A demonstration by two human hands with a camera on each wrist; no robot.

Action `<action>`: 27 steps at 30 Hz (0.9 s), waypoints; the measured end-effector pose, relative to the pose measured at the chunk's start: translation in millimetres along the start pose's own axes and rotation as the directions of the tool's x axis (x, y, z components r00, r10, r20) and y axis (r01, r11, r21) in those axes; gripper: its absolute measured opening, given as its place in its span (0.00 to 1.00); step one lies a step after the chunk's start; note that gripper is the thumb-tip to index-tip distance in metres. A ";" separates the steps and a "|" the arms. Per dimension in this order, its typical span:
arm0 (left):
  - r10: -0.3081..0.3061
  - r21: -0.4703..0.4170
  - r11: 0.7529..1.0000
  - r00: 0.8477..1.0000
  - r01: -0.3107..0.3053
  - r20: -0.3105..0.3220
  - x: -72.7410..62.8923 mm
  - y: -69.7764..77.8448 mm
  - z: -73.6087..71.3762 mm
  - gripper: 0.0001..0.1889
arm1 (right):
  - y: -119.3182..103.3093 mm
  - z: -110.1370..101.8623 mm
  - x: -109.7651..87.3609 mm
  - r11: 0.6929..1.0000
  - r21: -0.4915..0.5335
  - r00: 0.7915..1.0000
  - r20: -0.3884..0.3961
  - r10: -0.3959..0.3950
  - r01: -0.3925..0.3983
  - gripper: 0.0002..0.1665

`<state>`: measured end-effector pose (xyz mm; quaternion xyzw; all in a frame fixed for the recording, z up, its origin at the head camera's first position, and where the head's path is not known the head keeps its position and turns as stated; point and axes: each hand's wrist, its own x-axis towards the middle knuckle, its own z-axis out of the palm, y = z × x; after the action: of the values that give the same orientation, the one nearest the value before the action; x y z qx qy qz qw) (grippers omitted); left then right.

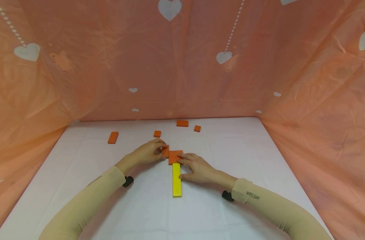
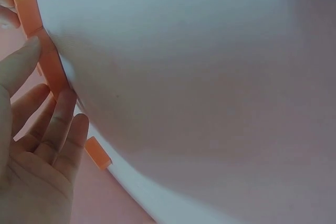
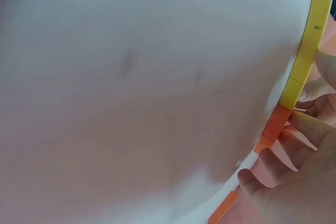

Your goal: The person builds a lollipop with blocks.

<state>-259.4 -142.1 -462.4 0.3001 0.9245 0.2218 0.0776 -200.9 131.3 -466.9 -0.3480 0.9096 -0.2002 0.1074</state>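
On the white table, two orange blocks [image 1: 175,154] lie one behind the other, touching, at the far end of a yellow strip [image 1: 176,183] made of at least two yellow blocks. My left hand [image 1: 149,151] pinches another orange block [image 1: 165,151] between thumb and fingers, against the left side of the orange pair. In the left wrist view, thumb and fingertips reach both ends of this orange block [image 2: 51,66]. From the right, my right hand [image 1: 198,169] touches the orange pair with nearly straight fingers, its thumb against the yellow strip's right edge.
Farther back lie a long orange block [image 1: 113,137] on the left, a small orange block [image 1: 157,134], another long orange block [image 1: 182,123] near the back edge and a small orange block [image 1: 197,128]. Pinkish-orange cloth [image 1: 176,66] with white hearts surrounds the table's back and sides.
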 end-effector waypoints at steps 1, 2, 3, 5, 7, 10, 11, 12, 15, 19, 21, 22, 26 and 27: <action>0.000 0.001 1.000 1.000 0.000 -0.001 0.0 0.0 -0.1 0.27 | -0.1 -0.1 0.0 1.000 0.000 1.000 0.000 0.000 0.000 0.40; 0.000 -0.001 1.000 1.000 0.000 -0.001 0.0 0.0 -0.1 0.27 | -0.3 -0.2 0.0 1.000 0.000 1.000 0.001 0.001 -0.001 0.40; -0.001 0.000 1.000 1.000 0.001 -0.002 0.0 -0.1 -0.1 0.27 | -0.4 -0.3 0.1 1.000 0.001 1.000 0.002 0.002 -0.002 0.40; 0.000 0.000 1.000 1.000 0.000 -0.002 0.0 -0.4 -0.1 0.27 | -0.7 -0.4 0.1 1.000 0.003 1.000 0.003 0.003 -0.003 0.40; 0.000 0.000 1.000 1.000 0.000 0.000 -0.2 -0.7 -0.1 0.27 | -0.9 -0.4 0.0 1.000 0.005 1.000 0.003 0.004 -0.004 0.40; 0.006 0.004 1.000 1.000 -0.006 -0.001 -1.1 -0.7 -0.7 0.27 | -1.2 -0.4 0.2 1.000 0.006 1.000 0.003 0.005 -0.005 0.40; 0.005 0.005 1.000 1.000 -0.005 -0.001 -1.5 -0.4 -0.9 0.27 | -1.3 -0.4 0.2 1.000 0.005 1.000 0.003 0.004 -0.004 0.40; 0.000 0.006 1.000 1.000 0.000 -0.001 -1.9 -0.2 -1.1 0.27 | -1.4 -0.4 0.2 1.000 0.005 1.000 0.003 0.005 -0.005 0.40; -0.009 0.017 1.000 1.000 0.009 -0.014 -2.9 -0.8 -0.6 0.28 | -1.6 -0.3 1.0 1.000 -0.001 1.000 0.000 0.005 -0.005 0.40; -0.024 0.014 1.000 0.998 0.025 -0.055 -5.9 -0.1 1.9 0.27 | -2.4 -0.5 1.5 1.000 0.004 1.000 -0.010 0.012 -0.012 0.40; -0.017 0.032 0.999 0.996 0.020 -0.087 -9.0 2.9 3.4 0.26 | -3.2 -1.7 1.5 1.000 0.016 0.999 -0.029 0.015 -0.015 0.40; -0.014 0.043 0.999 0.995 0.019 -0.100 -10.9 5.5 4.1 0.26 | -3.4 -2.7 2.1 0.999 0.029 0.999 -0.045 0.016 -0.015 0.39; 0.016 0.108 0.994 0.992 -0.002 -0.124 -18.7 17.5 8.0 0.28 | 0.6 -11.9 8.2 0.998 0.061 0.990 -0.141 0.017 -0.008 0.37; 0.017 0.118 0.993 0.993 -0.003 -0.118 -20.4 20.7 9.4 0.28 | 3.4 -15.0 11.0 0.998 0.066 0.985 -0.171 0.015 -0.004 0.37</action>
<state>-229.5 -135.8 -461.1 0.2950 0.9375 0.1846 0.0035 -216.0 130.5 -455.5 -0.3216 0.9100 -0.2583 0.0410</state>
